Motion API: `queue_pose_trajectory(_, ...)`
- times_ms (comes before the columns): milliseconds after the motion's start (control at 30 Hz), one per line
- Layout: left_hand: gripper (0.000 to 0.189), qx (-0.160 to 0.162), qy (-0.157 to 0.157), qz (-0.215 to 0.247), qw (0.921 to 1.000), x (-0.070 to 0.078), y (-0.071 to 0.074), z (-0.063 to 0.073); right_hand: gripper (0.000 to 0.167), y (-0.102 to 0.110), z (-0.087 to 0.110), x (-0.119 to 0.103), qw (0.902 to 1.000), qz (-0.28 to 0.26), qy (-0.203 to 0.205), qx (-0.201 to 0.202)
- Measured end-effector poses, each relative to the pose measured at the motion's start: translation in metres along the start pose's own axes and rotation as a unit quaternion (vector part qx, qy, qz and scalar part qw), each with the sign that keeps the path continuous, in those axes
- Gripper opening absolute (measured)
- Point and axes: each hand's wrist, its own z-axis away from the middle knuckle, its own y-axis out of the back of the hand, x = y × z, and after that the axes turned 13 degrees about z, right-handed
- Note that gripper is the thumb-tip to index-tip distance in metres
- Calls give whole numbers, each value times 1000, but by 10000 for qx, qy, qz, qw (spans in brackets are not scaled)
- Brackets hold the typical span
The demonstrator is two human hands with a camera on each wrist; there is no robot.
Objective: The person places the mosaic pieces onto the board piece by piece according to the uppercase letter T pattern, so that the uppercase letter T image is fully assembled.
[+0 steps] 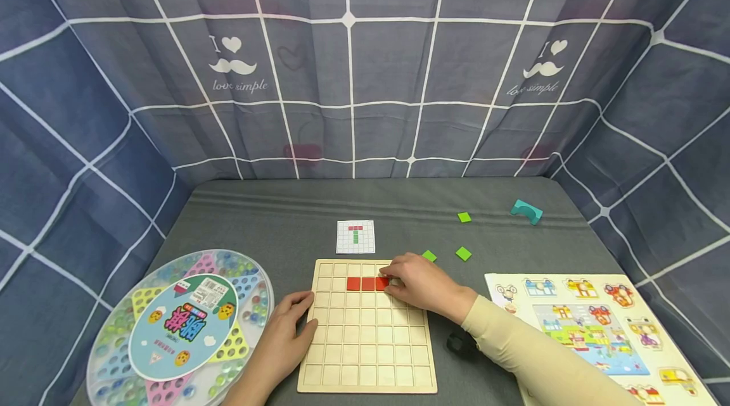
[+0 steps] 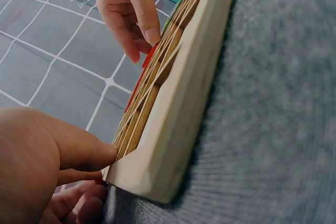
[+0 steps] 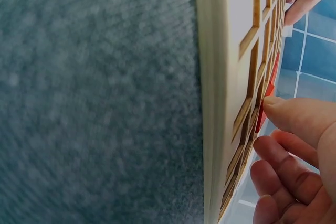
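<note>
A wooden grid board [image 1: 365, 355] lies flat on the grey cloth. Two red square tiles [image 1: 353, 284] sit side by side in its second row. At the right end of that row, my right hand [image 1: 419, 279] pinches a third red tile [image 3: 261, 115], its thumb against the tile's face. The thumb and fingers of my left hand [image 1: 285, 333] rest against the board's left edge; seen from the left wrist, that hand [image 2: 47, 156] touches the rim near a corner. Behind the board lies a pattern card [image 1: 356, 246] printed with a red and green T.
Green square tiles [image 1: 464, 254] lie behind and right of the board, with a teal arch block [image 1: 527, 211] farther back. A round marble game box [image 1: 182, 323] stands left, a picture puzzle board [image 1: 593, 336] right. Patterned curtains [image 1: 376, 76] enclose the table.
</note>
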Motion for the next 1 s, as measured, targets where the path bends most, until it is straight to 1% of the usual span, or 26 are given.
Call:
queue_pose_trajectory(167, 49, -17, 0, -34, 10000, -1, 0, -1, 24, 2, 0, 0, 9999, -110, -84, -55)
queue_pose_trajectory(367, 50, -25, 49, -30, 10000, -2, 1, -1, 26, -1, -6, -3, 9999, -90, 46, -81)
queue_pose_trajectory(500, 50, -53, 52, 7, 10000, -1, 0, -1, 22, -3, -8, -4, 10000, -27, 71, -38)
queue_pose_trajectory(633, 50, -67, 84, 5, 9999, 0, 0, 0, 20, -2, -6, -4, 9999, -21, 78, -62)
queue_pose_trajectory(800, 49, -53, 63, -41, 10000, 0, 0, 0, 25, -1, -4, -3, 9998, -123, 8, -149)
queue_pose_trajectory(1000, 50, -76, 41, -7, 10000, -1, 0, -1, 27, 3, -3, 0, 9997, -232, -21, -79)
